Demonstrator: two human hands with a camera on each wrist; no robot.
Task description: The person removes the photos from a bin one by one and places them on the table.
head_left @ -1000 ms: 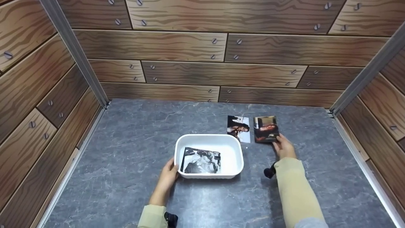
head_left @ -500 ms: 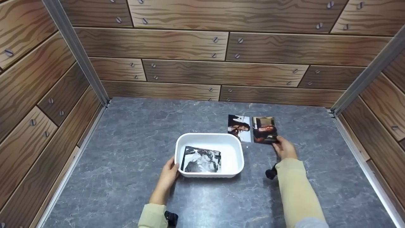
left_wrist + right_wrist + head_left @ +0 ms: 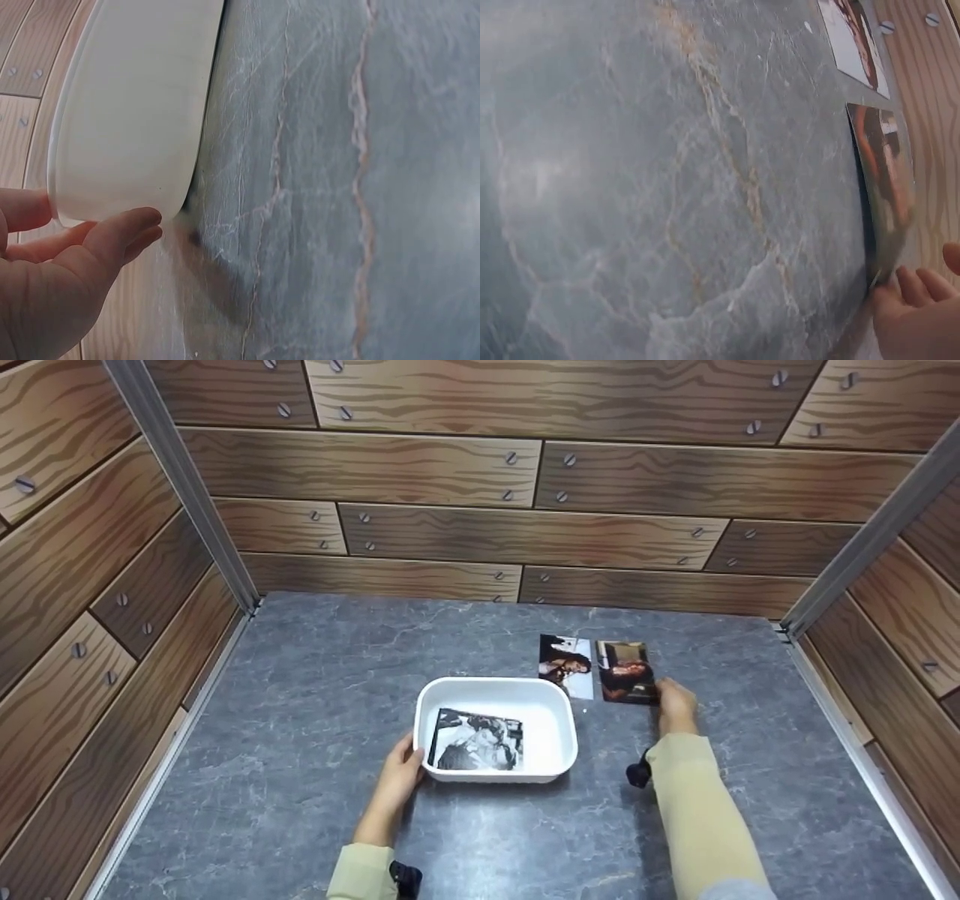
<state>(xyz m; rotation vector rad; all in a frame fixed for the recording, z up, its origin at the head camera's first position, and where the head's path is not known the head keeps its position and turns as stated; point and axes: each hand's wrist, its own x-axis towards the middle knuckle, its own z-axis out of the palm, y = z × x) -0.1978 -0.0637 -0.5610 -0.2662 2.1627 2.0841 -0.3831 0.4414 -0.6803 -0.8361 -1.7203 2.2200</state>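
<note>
Presently, left hand (image 3: 397,776) holds the near-left corner of the white tub (image 3: 550,731) from outside, thumb on one wall and fingers around the corner. Inside the tub lies a black-and-white photo (image 3: 480,741), toward its left end. Right hand (image 3: 678,706) pinches the near-right corner of the dark reddish photo (image 3: 627,673) between thumb and fingers; a shadow shows beneath that photo's near edge. Just left of it, the lighter photo (image 3: 567,667) lies flat on the grey marbled table (image 3: 300,720), beyond the tub.
</note>
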